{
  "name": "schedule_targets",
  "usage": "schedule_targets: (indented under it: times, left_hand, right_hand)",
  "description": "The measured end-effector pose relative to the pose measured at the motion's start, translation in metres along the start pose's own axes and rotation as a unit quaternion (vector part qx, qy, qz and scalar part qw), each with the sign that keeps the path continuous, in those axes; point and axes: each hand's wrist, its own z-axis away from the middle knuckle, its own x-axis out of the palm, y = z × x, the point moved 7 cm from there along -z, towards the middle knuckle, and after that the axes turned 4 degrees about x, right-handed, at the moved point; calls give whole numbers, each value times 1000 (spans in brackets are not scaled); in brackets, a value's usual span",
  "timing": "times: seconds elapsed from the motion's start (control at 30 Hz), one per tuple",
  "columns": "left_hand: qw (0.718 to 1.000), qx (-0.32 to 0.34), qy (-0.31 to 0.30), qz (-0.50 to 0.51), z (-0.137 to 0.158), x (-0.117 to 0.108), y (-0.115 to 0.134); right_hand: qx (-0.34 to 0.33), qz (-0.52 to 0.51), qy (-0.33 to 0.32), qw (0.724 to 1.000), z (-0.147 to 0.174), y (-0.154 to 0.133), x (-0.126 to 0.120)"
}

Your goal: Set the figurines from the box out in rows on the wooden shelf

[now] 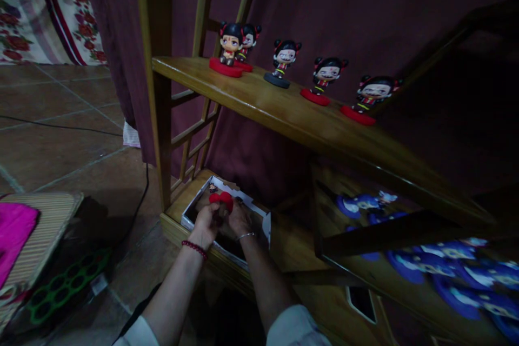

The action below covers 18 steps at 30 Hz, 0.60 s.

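Note:
Both hands are together over a shallow white cardboard box (264, 221) on the lower shelf. My left hand (207, 223), with a red bead bracelet, is closed around a red rounded piece (222, 200) like the figurines' round bases; whatever is attached to it is hidden by the fingers. On its other side, my right hand (240, 220), wearing a thin silver bracelet, has its fingers curled against the same piece. A small dark-haired figurine (213, 188) shows in the box's far left corner. The rest of the box interior is dim.
Above the hands, a wooden shelf (259, 100) carries several black-haired figurines (285, 57) on round bases. Blue figurines (438, 257) crowd a shelf at the right. A wooden post (158, 119) stands left. A green tray with round holes (60, 286) lies lower left, near a woven mat (54, 216).

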Motion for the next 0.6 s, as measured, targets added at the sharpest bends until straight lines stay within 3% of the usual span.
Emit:
schedule_targets:
  times: [0.17,0.6]
  left_hand:
    - [999,-12,29,19,3,0,-1]
    - [996,-6,85,2,13,1,3]
  right_hand:
    - [35,3,-10,999,3,-2,-3]
    - [-28,-13,-20,999,8,-1,-5]
